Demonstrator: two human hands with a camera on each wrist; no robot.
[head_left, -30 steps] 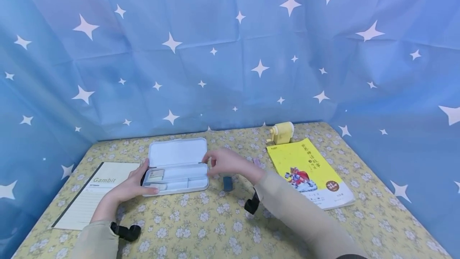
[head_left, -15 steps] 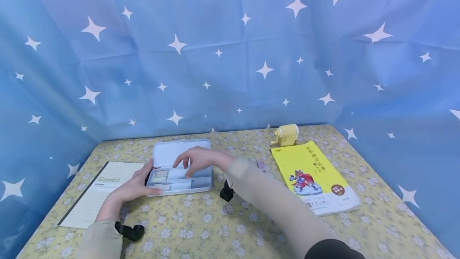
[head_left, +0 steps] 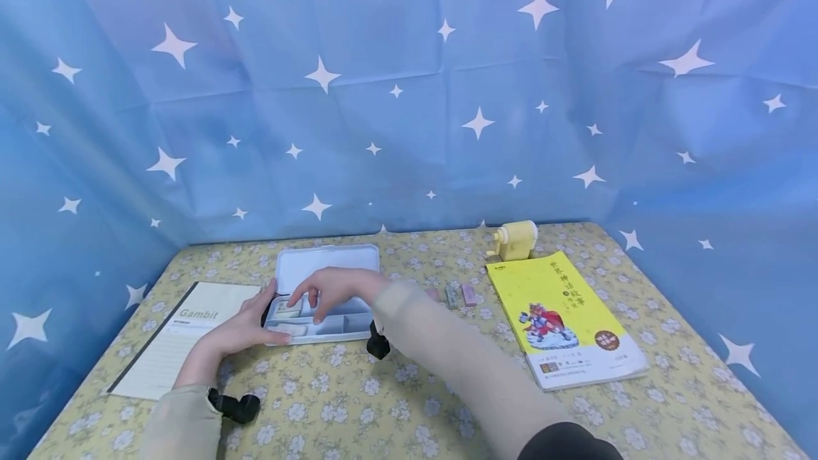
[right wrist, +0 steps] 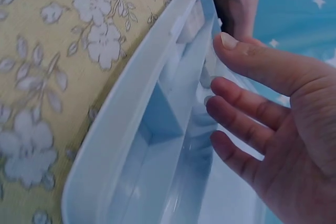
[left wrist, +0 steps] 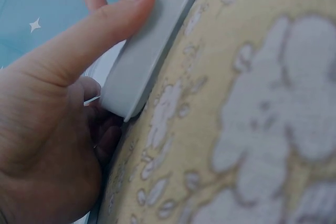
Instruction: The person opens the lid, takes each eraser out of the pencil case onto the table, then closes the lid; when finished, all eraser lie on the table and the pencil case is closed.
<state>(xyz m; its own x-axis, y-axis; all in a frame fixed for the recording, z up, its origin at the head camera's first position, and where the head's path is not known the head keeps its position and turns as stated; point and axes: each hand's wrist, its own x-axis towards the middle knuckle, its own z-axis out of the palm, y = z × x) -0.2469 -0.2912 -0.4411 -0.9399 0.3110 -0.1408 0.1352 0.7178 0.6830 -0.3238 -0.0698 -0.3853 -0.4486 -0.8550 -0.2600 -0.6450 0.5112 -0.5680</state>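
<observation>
An open white pencil case [head_left: 348, 329] lies on the flowered tablecloth, its lid [head_left: 329, 265] folded back. My left hand [head_left: 246, 329] grips the case's left end, thumb pressed along the front rim [left wrist: 152, 40]. My right hand [head_left: 316, 300] hovers over the tray's compartments with fingers spread and loosely bent; it holds nothing, as the right wrist view [right wrist: 262, 129] shows. A small pale item [head_left: 285, 311] sits in the left compartment. The rest of the tray [right wrist: 157, 140] looks bare.
Three small erasers [head_left: 451, 295] lie right of the case. Farther right lie a yellow book [head_left: 562, 318] and a yellow pencil sharpener [head_left: 514, 240]. A "Gambit" notebook [head_left: 172, 339] lies at the left. Blue star cloth walls the table on three sides.
My right hand has moved left, from beside the case's right end to over its tray. The left hand has kept its hold on the case.
</observation>
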